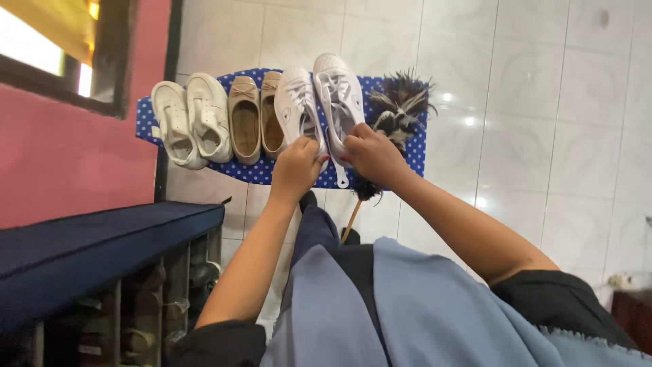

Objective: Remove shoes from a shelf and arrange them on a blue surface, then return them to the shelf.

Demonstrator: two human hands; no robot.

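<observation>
Head view: both hands, left (297, 166) and right (370, 155), pinch the near ends of two white sneakers (319, 105) on a blue dotted mat (272, 170). White shoes (191, 121) and tan flats (257, 117) already sit aligned at left; a feather duster (397, 109) lies right.

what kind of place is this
Probably the entryway of a home: pairs of shoes lined up on a blue dotted mat on a white tiled floor, beside a cushioned bench with shoe shelves.
</observation>
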